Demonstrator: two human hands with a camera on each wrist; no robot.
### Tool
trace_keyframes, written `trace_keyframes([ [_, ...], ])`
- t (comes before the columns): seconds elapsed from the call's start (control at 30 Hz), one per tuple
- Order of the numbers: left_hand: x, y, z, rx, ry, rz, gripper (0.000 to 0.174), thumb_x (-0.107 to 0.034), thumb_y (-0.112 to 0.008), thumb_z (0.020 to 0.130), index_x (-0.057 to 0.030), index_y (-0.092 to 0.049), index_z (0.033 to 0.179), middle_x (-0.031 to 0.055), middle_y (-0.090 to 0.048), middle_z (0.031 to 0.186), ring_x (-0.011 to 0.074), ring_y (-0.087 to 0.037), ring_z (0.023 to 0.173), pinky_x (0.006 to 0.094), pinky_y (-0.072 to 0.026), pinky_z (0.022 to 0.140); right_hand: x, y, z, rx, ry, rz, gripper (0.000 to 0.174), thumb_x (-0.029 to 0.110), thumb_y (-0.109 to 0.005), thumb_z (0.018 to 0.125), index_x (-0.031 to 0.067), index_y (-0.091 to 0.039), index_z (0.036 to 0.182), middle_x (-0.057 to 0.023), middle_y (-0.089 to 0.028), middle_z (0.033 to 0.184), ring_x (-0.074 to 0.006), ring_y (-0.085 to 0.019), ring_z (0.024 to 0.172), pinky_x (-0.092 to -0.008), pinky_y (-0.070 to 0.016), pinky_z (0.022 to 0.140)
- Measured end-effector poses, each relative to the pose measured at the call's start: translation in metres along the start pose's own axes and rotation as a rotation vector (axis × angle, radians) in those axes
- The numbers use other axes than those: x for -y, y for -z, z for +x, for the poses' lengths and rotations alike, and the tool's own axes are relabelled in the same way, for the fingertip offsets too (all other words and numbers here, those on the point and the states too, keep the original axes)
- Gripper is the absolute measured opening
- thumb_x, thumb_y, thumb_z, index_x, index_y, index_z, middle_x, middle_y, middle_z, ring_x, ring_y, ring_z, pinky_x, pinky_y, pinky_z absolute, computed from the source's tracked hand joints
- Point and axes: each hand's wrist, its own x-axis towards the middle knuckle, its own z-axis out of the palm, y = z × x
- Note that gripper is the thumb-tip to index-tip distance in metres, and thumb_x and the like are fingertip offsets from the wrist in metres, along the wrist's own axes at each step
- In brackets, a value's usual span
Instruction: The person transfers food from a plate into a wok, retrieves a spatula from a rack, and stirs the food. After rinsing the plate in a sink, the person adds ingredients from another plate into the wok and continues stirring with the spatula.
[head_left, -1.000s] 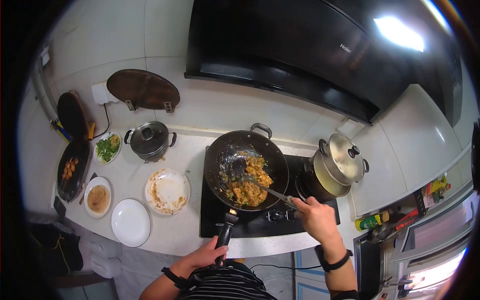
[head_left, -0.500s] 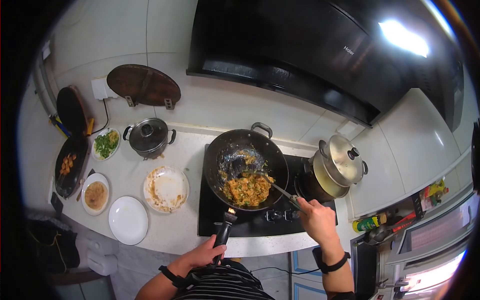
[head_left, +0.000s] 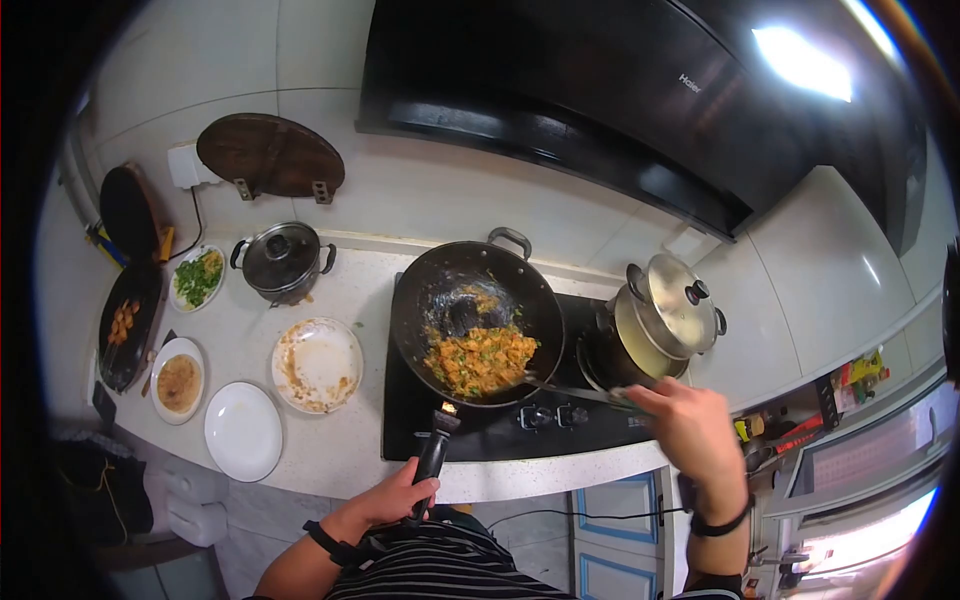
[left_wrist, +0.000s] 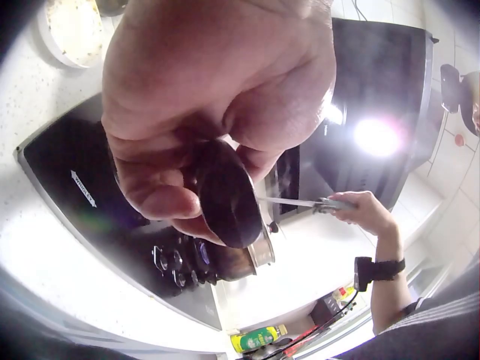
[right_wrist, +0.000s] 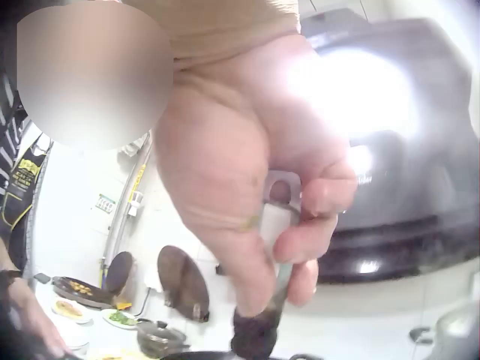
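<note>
My left hand (head_left: 400, 490) grips the black handle (head_left: 430, 468) of a dark wok (head_left: 425, 290) on the cooktop. In the left wrist view the fingers curl round that handle (left_wrist: 229, 199). Orange-brown food with green bits (head_left: 480, 360) is heaped on the wok's near side, and the far side shows a smeared bottom. My right hand (head_left: 690, 430) holds a spatula (head_left: 570, 390), whose metal shaft crosses the wok's right rim. Its blade end is at the food, partly hidden. The right wrist view shows thumb and fingers closed round the spatula's handle (right_wrist: 281, 217), which has a hole at its end.
A lidded steamer pot (head_left: 675, 315) stands right of the wok, under the range hood (head_left: 560, 125). On the left are a lidded pot (head_left: 280, 260), a sauce-smeared plate (head_left: 318, 360), a white plate (head_left: 243, 430), plates of food, and an open electric pan (head_left: 112, 365) with orange pieces.
My right hand has moved right and towards me, drawing the spatula lower across the wok's rim. The food has gathered on the near side. My left hand keeps its grip.
</note>
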Motion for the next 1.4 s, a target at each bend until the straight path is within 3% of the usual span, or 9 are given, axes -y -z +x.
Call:
trace_keyframes([
  [0.1, 0.003, 0.002, 0.002, 0.005, -0.02, 0.002, 0.027, -0.029, -0.054, 0.1, -0.0075, -0.041, 0.111, 0.0021, -0.057, 0.083, 0.0098, -0.057, 0.065, 0.0231, -0.0457, 0.055, 0.016, -0.024, 0.024, -0.022, 0.027, 0.06, 0.023, 0.016, -0.068, 0.081, 0.0195, -0.068, 0.104, -0.0051, -0.061, 0.08, -0.0263, -0.064, 0.064, -0.0371, -0.0515, 0.056],
  [0.33, 0.007, 0.002, 0.003, -0.003, -0.027, 0.02, 0.027, -0.029, -0.053, 0.1, -0.0074, -0.042, 0.11, 0.0024, -0.057, 0.082, 0.01, -0.057, 0.065, 0.0232, -0.0457, 0.056, 0.014, 0.034, 0.041, 0.151, 0.135, 0.211, 0.024, 0.022, -0.074, 0.077, 0.0136, -0.068, 0.099, -0.0082, -0.066, 0.079, -0.0301, -0.067, 0.071, -0.0404, -0.0532, 0.06],
  [0.43, 0.007, 0.001, 0.003, -0.007, -0.029, 0.024, 0.026, -0.029, -0.053, 0.1, -0.007, -0.042, 0.109, 0.0026, -0.057, 0.082, 0.0103, -0.057, 0.065, 0.0242, -0.0464, 0.057, 0.032, 0.005, 0.065, 0.09, 0.16, 0.153, 0.019, 0.022, -0.071, 0.08, 0.012, -0.068, 0.096, -0.0114, -0.067, 0.079, -0.0316, -0.067, 0.071, -0.0408, -0.0536, 0.061],
  [0.47, 0.007, 0.002, 0.002, -0.009, -0.032, 0.028, 0.026, -0.029, -0.053, 0.1, -0.0068, -0.042, 0.109, 0.0028, -0.057, 0.082, 0.0105, -0.057, 0.065, 0.0247, -0.0468, 0.057, 0.04, 0.006, 0.078, 0.172, 0.105, 0.136, 0.028, 0.022, -0.074, 0.078, 0.0125, -0.072, 0.105, -0.0121, -0.069, 0.084, -0.034, -0.067, 0.076, -0.0425, -0.0535, 0.067],
  [0.57, 0.006, 0.001, 0.002, 0.016, -0.09, 0.012, 0.026, -0.028, -0.053, 0.1, -0.0063, -0.042, 0.109, 0.0035, -0.057, 0.082, 0.0113, -0.058, 0.065, 0.0259, -0.0481, 0.059, 0.043, 0.015, 0.099, 0.139, 0.147, 0.193, 0.029, 0.022, -0.073, 0.078, 0.0103, -0.072, 0.104, -0.0136, -0.071, 0.083, -0.0347, -0.067, 0.077, -0.0432, -0.0535, 0.069],
  [0.7, 0.007, 0.001, 0.002, -0.012, -0.044, 0.033, 0.028, -0.029, -0.054, 0.1, -0.0056, -0.042, 0.11, 0.0042, -0.057, 0.083, 0.0118, -0.057, 0.066, 0.0263, -0.049, 0.06, 0.054, 0.015, 0.131, 0.054, 0.111, 0.223, 0.021, 0.029, -0.067, 0.081, 0.0079, -0.07, 0.078, -0.0163, -0.067, 0.071, -0.0365, -0.067, 0.071, -0.045, -0.0545, 0.068],
  [1.0, 0.016, 0.002, 0.006, 0.009, -0.08, -0.039, 0.026, -0.027, -0.053, 0.101, -0.0074, -0.042, 0.115, 0.0031, -0.058, 0.085, 0.0112, -0.058, 0.067, 0.0249, -0.0474, 0.058, 0.033, -0.013, 0.185, 0.252, -0.294, 0.315, 0.032, 0.038, -0.067, 0.08, 0.0116, -0.077, 0.094, -0.0169, -0.072, 0.094, -0.0337, -0.068, 0.094, -0.0412, -0.0539, 0.085],
  [1.23, 0.007, 0.001, 0.0, 0.003, -0.029, -0.058, 0.027, -0.027, -0.055, 0.1, -0.0063, -0.042, 0.11, 0.0027, -0.055, 0.084, 0.0097, -0.055, 0.068, 0.0249, -0.0498, 0.06, -0.016, -0.054, 0.168, 0.36, -0.491, 0.614, 0.035, 0.036, -0.069, 0.084, 0.0017, -0.075, 0.091, -0.0132, -0.069, 0.072, -0.0258, -0.069, 0.074, -0.037, -0.0533, 0.077],
  [1.4, 0.009, 0.004, 0.001, 0.011, -0.05, -0.028, 0.028, -0.028, -0.055, 0.1, -0.0062, -0.042, 0.111, 0.0026, -0.056, 0.084, 0.0094, -0.055, 0.067, 0.0242, -0.0492, 0.059, -0.041, -0.044, 0.133, 0.265, -0.418, 0.572, 0.037, 0.037, -0.069, 0.086, 0.0014, -0.074, 0.092, -0.0133, -0.069, 0.07, -0.0245, -0.069, 0.071, -0.0373, -0.0536, 0.072],
])
